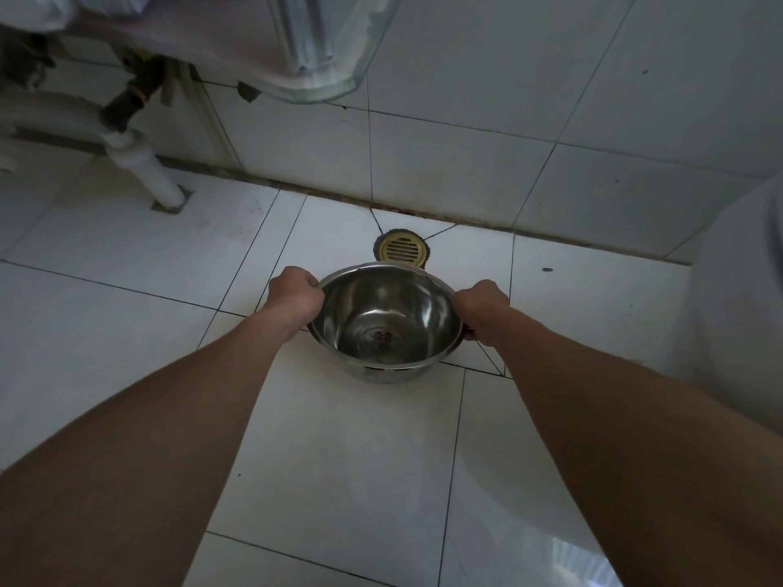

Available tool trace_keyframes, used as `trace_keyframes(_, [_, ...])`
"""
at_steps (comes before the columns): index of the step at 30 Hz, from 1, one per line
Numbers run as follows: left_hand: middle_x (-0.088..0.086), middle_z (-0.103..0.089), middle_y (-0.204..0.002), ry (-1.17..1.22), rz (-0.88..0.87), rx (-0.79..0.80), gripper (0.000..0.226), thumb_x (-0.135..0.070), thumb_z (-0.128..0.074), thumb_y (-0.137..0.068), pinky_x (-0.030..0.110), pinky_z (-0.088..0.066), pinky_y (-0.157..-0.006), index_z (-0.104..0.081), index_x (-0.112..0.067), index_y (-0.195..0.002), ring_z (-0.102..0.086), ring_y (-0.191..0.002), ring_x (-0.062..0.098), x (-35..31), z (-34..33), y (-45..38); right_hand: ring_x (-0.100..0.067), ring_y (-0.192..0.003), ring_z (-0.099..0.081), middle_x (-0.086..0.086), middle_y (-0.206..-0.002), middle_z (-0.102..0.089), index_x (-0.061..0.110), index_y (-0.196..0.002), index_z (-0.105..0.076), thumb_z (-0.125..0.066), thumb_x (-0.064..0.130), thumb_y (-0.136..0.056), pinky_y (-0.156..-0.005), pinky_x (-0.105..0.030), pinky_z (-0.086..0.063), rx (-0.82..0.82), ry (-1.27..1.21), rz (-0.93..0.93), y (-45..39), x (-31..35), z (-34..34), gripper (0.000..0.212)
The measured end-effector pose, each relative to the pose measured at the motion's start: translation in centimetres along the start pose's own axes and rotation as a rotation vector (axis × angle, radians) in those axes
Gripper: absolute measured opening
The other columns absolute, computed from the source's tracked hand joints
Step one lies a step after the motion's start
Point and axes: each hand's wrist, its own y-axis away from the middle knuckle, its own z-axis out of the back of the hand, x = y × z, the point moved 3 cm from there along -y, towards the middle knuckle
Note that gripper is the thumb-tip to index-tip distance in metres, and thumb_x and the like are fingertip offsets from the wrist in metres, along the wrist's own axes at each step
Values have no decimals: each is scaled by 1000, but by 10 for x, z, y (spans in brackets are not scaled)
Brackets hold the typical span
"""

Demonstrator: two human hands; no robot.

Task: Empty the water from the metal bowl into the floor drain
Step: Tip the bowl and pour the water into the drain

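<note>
A shiny metal bowl (pixel 383 322) is held level over the white tiled floor, a red mark visible on its inside bottom. My left hand (pixel 294 294) grips its left rim and my right hand (pixel 481 305) grips its right rim. Whether water lies inside is hard to tell. The round brass floor drain (pixel 401 250) with slotted grate sits just beyond the bowl's far rim, close to the wall.
A white drain pipe (pixel 144 167) runs into the floor at far left under a glass shelf (pixel 339 74). The tiled wall (pixel 508 120) rises right behind the drain. A white rounded object (pixel 741 290) stands at the right edge.
</note>
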Motion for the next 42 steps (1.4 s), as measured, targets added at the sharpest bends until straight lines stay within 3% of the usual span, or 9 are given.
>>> trace_keyframes(6, [10,-53,-84,-8,-7,-3,38,4,-52,-85,48,-59,-81,-45,-23,-60,-49,-77,28,-1,1,0,-26,-73,-64,-18,-100,-69,0,-95,-64,-59,12,-96,-53,-27,-52,14,18,5,1,1,1,13])
trace_keyframes(11, [7,-48,-80,-16,-28,6,39,6,-50,-85,35,-48,-66,-43,-24,-61,-43,-77,26,-2,2,0,-24,-72,-63,-18,-100,-68,-1,-101,-66,-59,12,-96,-50,-26,-48,34,23,7,3,3,2,16])
trace_keyframes(15, [6,-44,-78,-19,-27,13,38,6,-49,-83,34,-42,-66,-42,-25,-61,-40,-77,25,-3,2,0,-24,-73,-63,-20,-105,-70,-2,-104,-66,-58,12,-96,-50,-27,-48,42,24,8,3,2,2,18])
trace_keyframes(20, [8,-50,-83,-40,-34,16,27,4,-50,-85,35,-49,-70,-52,-21,-72,-44,-77,26,-3,3,1,-24,-73,-63,-19,-105,-70,-2,-104,-66,-58,12,-96,-53,-27,-50,56,25,2,3,3,2,18])
trace_keyframes(24, [11,-55,-93,-61,-25,13,29,1,-51,-88,48,-57,-86,-54,-20,-68,-49,-79,30,-3,5,2,-22,-65,-60,-17,-92,-66,-2,-98,-66,-57,11,-96,-49,-27,-48,58,28,-1,4,5,2,15])
trace_keyframes(29, [13,-60,-93,-72,-18,22,26,2,-47,-85,37,-51,-71,-71,-7,-90,-50,-77,29,-5,6,3,-21,-64,-59,-15,-88,-64,0,-93,-64,-57,11,-96,-49,-27,-48,57,24,2,4,5,2,13])
trace_keyframes(33, [16,-62,-92,-62,-23,41,30,4,-46,-86,34,-46,-67,-72,6,-101,-52,-75,29,-6,7,3,-20,-62,-57,-13,-82,-62,3,-81,-60,-58,12,-95,-49,-27,-49,49,16,5,2,5,2,17])
trace_keyframes(39, [22,-68,-103,-68,-33,27,29,3,-47,-88,36,-51,-71,-72,5,-101,-55,-78,31,-8,9,3,-21,-66,-57,-14,-85,-62,3,-78,-58,-58,10,-94,-51,-27,-50,50,-9,-1,2,7,2,18])
trace_keyframes(42, [21,-67,-103,-74,-30,16,27,3,-47,-89,44,-58,-82,-72,2,-98,-56,-80,32,-9,10,3,-22,-68,-58,-15,-87,-62,2,-81,-59,-58,11,-95,-53,-28,-50,58,-8,2,3,7,1,16])
